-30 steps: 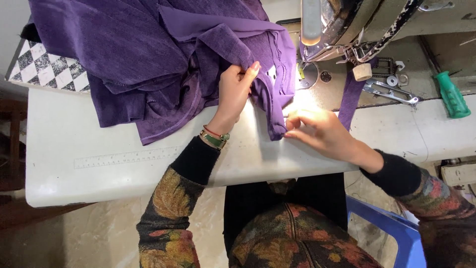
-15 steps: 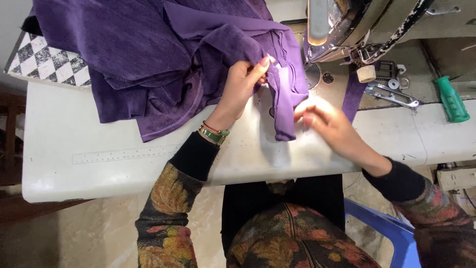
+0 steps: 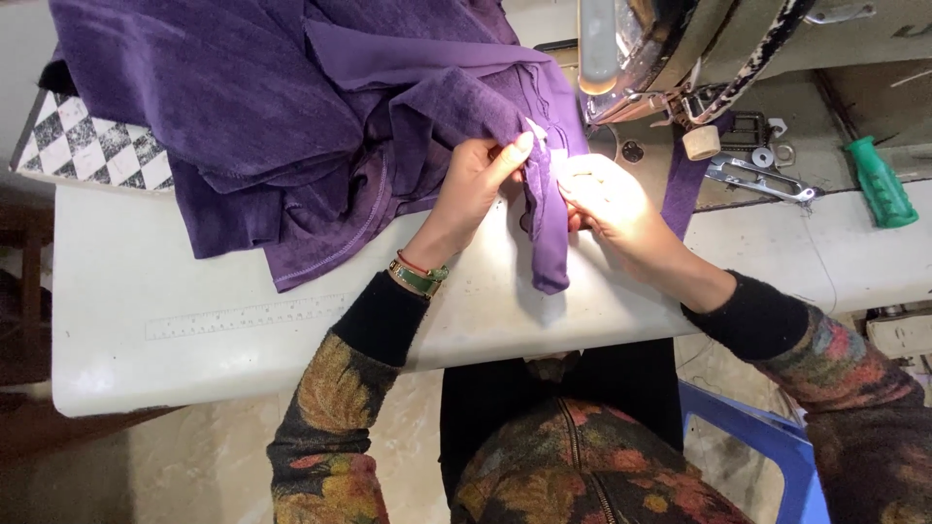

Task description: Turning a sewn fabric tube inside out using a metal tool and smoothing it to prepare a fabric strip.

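Here, from the head view, the left hand (image 3: 476,184) pinches a fold of the purple garment (image 3: 291,116) heaped at the worktop's (image 3: 175,291) far edge; the right hand (image 3: 607,204), overexposed, seemingly grips the same hanging strip beneath the sewing machine (image 3: 680,49); a green bottle (image 3: 879,182) lies far right.

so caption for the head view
Both hands, left and right, pinch purple fabric beside a sewing machine.

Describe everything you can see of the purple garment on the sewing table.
The purple garment looks like soft velvety fabric, bunched in loose folds over the white table's far left side, with a stitched hem at its lower edge. A narrow strip of it hangs down in front of the sewing machine. The left hand and right hand pinch that strip from either side.
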